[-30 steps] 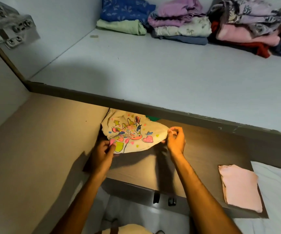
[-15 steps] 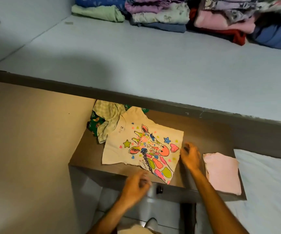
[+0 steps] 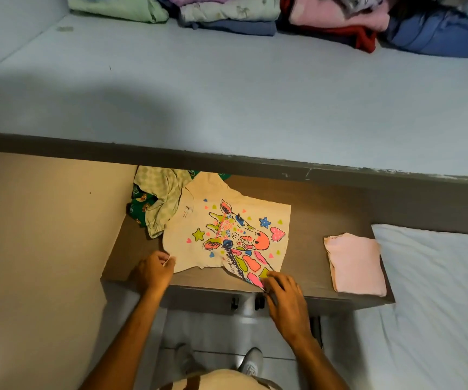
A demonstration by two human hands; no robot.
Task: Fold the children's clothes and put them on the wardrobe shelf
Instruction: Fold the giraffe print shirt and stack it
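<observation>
A cream child's T-shirt with a bright giraffe print [image 3: 227,235] lies spread flat on the brown lower surface [image 3: 306,257]. My left hand [image 3: 154,270] pinches the shirt's near left corner. At the near right corner, my right hand [image 3: 282,295] grips the hem by the pink and yellow print. A folded pink garment [image 3: 355,264] rests on the same surface to the right. Unfolded green and checked clothes [image 3: 157,205] lie bunched at the back left, partly under the shirt.
The pale wardrobe shelf [image 3: 227,102] stretches above, its dark front edge [image 3: 227,161] overhanging the brown surface. Folded clothes [image 3: 255,15] are stacked along its back. A beige wall [image 3: 38,249] stands left, a white sheet [image 3: 438,291] right. My shoe [image 3: 251,364] shows below.
The giraffe shirt went from held up in both hands to lying flat. My hands let go, then took hold of its two near corners. The camera tilted downward.
</observation>
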